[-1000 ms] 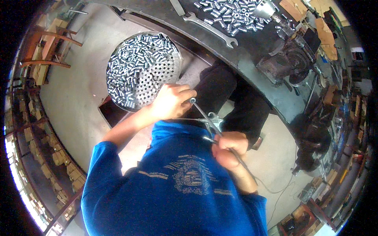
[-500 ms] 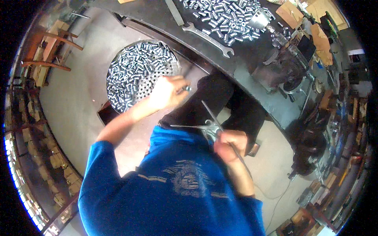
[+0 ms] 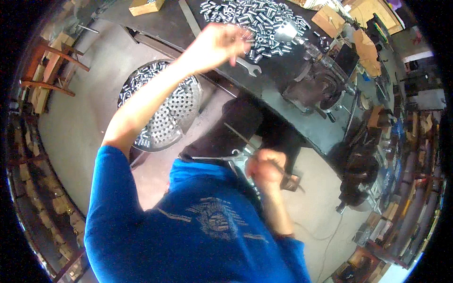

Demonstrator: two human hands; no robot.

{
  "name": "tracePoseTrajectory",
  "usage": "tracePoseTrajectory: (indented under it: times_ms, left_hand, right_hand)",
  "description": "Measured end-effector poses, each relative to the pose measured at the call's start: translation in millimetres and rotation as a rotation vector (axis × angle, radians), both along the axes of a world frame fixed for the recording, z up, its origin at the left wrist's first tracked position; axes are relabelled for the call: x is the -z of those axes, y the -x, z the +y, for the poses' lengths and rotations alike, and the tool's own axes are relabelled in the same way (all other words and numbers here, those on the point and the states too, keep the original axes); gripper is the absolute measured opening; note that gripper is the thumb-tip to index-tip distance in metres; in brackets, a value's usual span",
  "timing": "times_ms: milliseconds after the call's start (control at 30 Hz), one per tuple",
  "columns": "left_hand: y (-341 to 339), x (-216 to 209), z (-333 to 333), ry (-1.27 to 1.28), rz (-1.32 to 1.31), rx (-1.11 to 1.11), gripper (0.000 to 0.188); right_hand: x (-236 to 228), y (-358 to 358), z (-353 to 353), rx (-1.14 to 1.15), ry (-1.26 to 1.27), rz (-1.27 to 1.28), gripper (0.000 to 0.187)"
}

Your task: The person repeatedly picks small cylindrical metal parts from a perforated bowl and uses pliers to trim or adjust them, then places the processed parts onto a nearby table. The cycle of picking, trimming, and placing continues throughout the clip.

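Note:
Over the near edge of a heap of short shiny metal sleeves on the bench, my left hand is stretched out. Its fingers are smeared by motion, so whether a sleeve is in them does not show. Close to my lap, my right hand is closed round a thin dark rod that slants out both sides of the fist. A silver air blow gun with a long thin nozzle lies against that fist; how it is gripped is hidden. Left of my knees, partly behind my left forearm, sits a round perforated metal tray with more sleeves.
An open-ended wrench and a flat metal bar lie on the dark bench. A greasy machine with a chuck stands at the right. A wooden block is at the far left; a wooden stool stands on the floor.
My left hand has moved from beside the tray, where it held a small metal sleeve, up and away to the bench heap. My right hand keeps the rod. The view has shifted slightly.

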State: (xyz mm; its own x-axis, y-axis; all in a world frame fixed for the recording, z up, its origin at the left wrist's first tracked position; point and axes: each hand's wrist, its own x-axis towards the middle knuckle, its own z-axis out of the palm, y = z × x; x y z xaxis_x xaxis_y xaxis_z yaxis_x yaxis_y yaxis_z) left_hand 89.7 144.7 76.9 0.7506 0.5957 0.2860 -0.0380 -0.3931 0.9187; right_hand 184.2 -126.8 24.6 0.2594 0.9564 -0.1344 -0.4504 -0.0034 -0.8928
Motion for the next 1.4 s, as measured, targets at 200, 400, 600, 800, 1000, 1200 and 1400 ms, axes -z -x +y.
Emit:
tracePoseTrajectory:
  times_ms: [200, 400, 600, 800, 1000, 1200, 1400]
  left_hand:
    - [61.1, 46.6, -122.8, 0.589, 0.196, 0.238, 0.025]
    - [61.6, 54.1, -157.7, 0.563, 0.088, 0.152, 0.018]
    - [69.4, 67.3, -162.9, 0.697, -0.119, 0.237, 0.014]
    - [87.3, 72.5, -166.7, 0.751, -0.299, 0.229, 0.013]
    - [218.3, 127.6, -108.8, -0.343, 0.705, -0.367, 0.026]
    - [324.4, 204.0, -78.5, -0.068, 1.076, -0.682, 0.029]
    - [347.2, 188.0, -69.3, 0.076, 1.144, -1.042, 0.038]
  right_hand:
    - [2.3, 12.9, 17.1, -0.034, 0.054, 0.12, 0.023]
    - [1.4, 23.2, 17.9, -0.012, 0.077, 0.098, 0.024]
    - [5.8, 30.3, 15.5, -0.002, 0.137, 0.157, 0.025]
    - [0.8, 33.2, 19.8, -0.12, 0.075, -0.054, 0.026]
    - [9.5, 31.6, 7.4, -0.068, 0.125, 0.017, 0.028]
    - [10.2, 31.9, 8.7, -0.09, 0.114, -0.02, 0.024]
    - [11.9, 26.4, 2.0, -0.019, 0.122, -0.017, 0.02]
